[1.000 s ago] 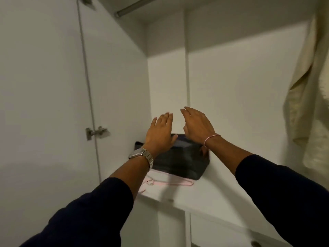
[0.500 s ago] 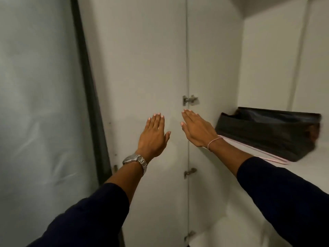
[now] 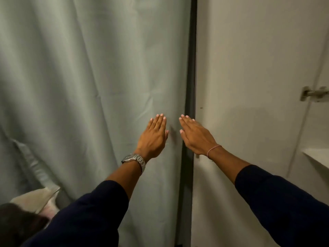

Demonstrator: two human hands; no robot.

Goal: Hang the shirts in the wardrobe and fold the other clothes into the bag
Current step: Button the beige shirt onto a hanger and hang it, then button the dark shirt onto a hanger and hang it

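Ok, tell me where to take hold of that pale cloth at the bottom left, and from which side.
Judging by its pose, pinch the pale cloth at its upturned pointed corner, coming from above and the right with the left hand. That corner stands free against the curtain; the lower part is hidden behind a dark shape and the sleeve.

At the right edge of the frame, I see only a corner of a white wardrobe shelf (image 3: 318, 157) jutting out; its visible top surface is bare and pale.
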